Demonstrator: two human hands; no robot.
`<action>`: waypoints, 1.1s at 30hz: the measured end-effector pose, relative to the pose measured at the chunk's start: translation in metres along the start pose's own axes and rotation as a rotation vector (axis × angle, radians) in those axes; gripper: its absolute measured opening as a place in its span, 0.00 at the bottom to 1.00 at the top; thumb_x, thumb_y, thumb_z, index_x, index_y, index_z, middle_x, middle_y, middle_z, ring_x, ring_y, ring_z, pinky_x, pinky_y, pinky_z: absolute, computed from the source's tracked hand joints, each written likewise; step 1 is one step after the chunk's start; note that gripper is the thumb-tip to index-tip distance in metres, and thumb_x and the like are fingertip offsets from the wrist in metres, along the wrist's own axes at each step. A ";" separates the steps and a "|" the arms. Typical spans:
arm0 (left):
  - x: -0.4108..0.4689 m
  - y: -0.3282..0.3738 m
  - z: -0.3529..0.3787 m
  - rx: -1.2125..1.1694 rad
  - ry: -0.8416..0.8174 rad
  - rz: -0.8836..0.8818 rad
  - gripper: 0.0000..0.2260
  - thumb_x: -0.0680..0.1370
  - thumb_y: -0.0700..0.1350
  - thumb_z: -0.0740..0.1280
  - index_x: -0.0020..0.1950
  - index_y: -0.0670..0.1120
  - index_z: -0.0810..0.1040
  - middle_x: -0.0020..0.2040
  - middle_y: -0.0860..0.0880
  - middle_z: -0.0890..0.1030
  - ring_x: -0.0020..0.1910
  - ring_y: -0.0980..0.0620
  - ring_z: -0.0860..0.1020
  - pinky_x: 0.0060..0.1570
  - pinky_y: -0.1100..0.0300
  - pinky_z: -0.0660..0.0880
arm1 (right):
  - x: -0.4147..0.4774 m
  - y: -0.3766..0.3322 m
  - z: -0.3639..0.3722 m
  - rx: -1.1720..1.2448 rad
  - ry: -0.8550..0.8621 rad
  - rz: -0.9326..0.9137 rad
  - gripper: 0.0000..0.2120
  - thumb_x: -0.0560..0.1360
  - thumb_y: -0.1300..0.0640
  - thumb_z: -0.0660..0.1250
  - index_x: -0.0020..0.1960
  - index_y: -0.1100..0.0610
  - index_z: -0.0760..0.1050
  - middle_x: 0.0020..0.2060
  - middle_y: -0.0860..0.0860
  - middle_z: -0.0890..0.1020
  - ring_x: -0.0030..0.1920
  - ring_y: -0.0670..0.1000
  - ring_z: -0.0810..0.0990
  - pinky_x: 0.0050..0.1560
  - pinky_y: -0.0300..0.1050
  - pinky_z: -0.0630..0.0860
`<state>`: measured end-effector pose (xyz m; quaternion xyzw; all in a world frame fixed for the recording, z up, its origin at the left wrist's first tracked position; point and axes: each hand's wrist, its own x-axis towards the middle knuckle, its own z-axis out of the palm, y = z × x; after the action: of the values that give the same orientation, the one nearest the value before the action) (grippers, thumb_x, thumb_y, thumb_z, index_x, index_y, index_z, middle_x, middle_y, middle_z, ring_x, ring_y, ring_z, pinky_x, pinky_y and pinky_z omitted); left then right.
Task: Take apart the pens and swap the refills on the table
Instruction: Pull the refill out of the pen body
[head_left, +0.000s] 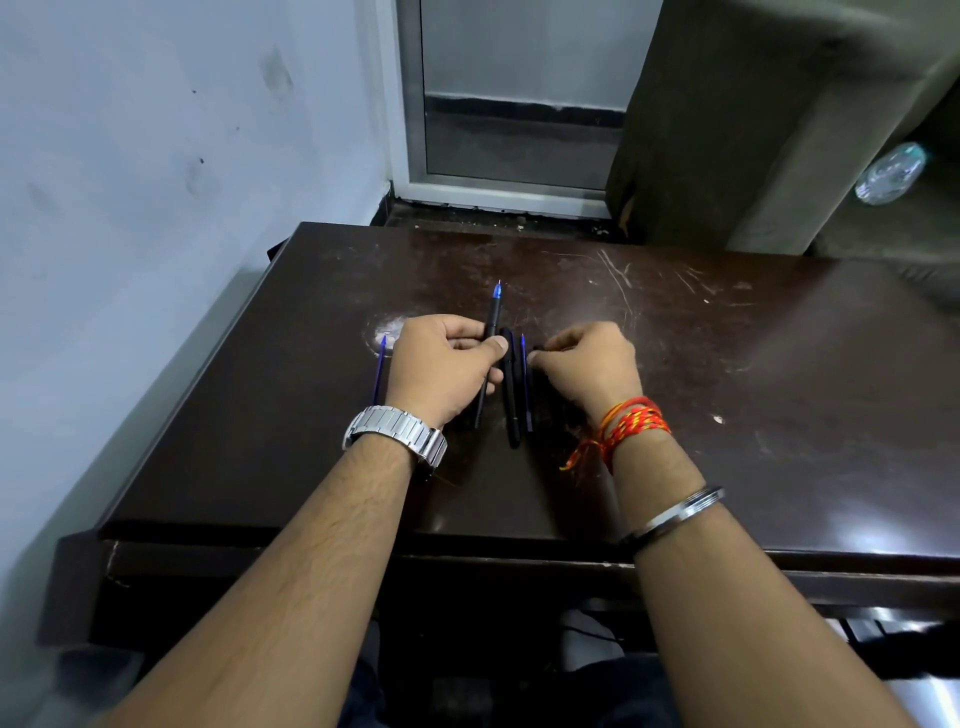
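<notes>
A pen (488, 343), tip far, is gripped in the left hand (447, 364) while a small dark part is pinched by the right hand (587, 358); loose refills (524, 384) lie between on the table (727, 415), so the part is best threaded on squarely

The table (675, 395) is dark brown and glossy, streaked with pale scratches and a whitish worn patch. The pen (489, 332) in the left hand (444, 364) is black with a blue tip. The pens (511, 395) lying on the table are black, and the refills (379, 371) are blue. The watch (395, 431) is silver, as is the bangle (675, 514). The threads (631, 423) on the right wrist are red, orange and yellow. The wall (156, 156) is pale blue-grey with dark smudges.
</notes>
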<state>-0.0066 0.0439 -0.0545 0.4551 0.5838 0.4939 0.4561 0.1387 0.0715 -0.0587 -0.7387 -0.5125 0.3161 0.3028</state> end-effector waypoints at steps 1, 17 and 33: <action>0.000 0.000 0.001 0.007 -0.005 0.001 0.04 0.75 0.37 0.72 0.42 0.45 0.81 0.36 0.44 0.83 0.31 0.52 0.81 0.34 0.58 0.81 | 0.000 -0.001 0.001 -0.032 -0.004 -0.008 0.06 0.72 0.57 0.75 0.49 0.56 0.84 0.51 0.55 0.83 0.44 0.50 0.80 0.33 0.35 0.71; 0.001 -0.002 0.002 0.050 -0.065 0.003 0.03 0.75 0.37 0.72 0.42 0.45 0.82 0.38 0.43 0.84 0.33 0.50 0.83 0.36 0.56 0.82 | -0.003 -0.004 0.005 -0.116 0.113 -0.072 0.08 0.73 0.55 0.71 0.45 0.60 0.79 0.43 0.55 0.81 0.41 0.53 0.81 0.40 0.43 0.76; 0.001 0.000 0.002 0.185 -0.164 0.042 0.06 0.75 0.39 0.71 0.51 0.44 0.84 0.40 0.44 0.86 0.38 0.44 0.85 0.42 0.46 0.83 | -0.008 -0.024 0.008 0.734 0.212 -0.278 0.01 0.77 0.57 0.72 0.48 0.53 0.81 0.37 0.50 0.85 0.35 0.43 0.83 0.42 0.41 0.83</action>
<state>-0.0045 0.0448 -0.0551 0.5463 0.5778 0.4084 0.4482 0.1168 0.0719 -0.0440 -0.5340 -0.4264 0.3560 0.6374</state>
